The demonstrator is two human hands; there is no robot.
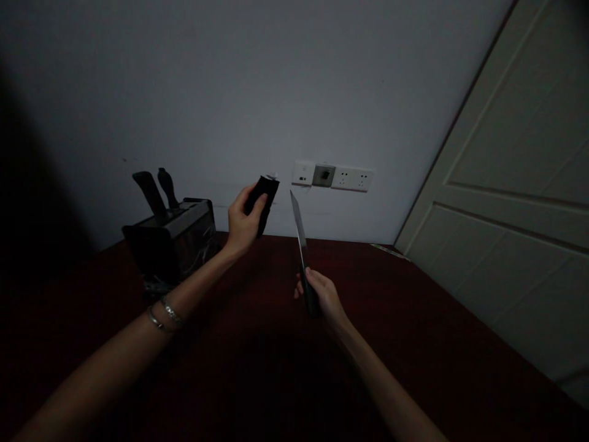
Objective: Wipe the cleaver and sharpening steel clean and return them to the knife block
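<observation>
My right hand (322, 294) is closed round the black handle of a kitchen knife (299, 230). Its blade points up and slightly left, above the dark red table (437, 344). My left hand (243, 221), raised near the wall, grips a small black object (264, 195) with a pale top end; I cannot make out what it is. The object's top sits just left of the knife tip, apart from it. Bracelets circle my left wrist.
A black knife block (172, 242) with two dark handles sticking out stands at the back left of the table. White wall sockets (332, 177) sit on the wall behind the hands. A pale panelled door (515, 202) runs along the right side.
</observation>
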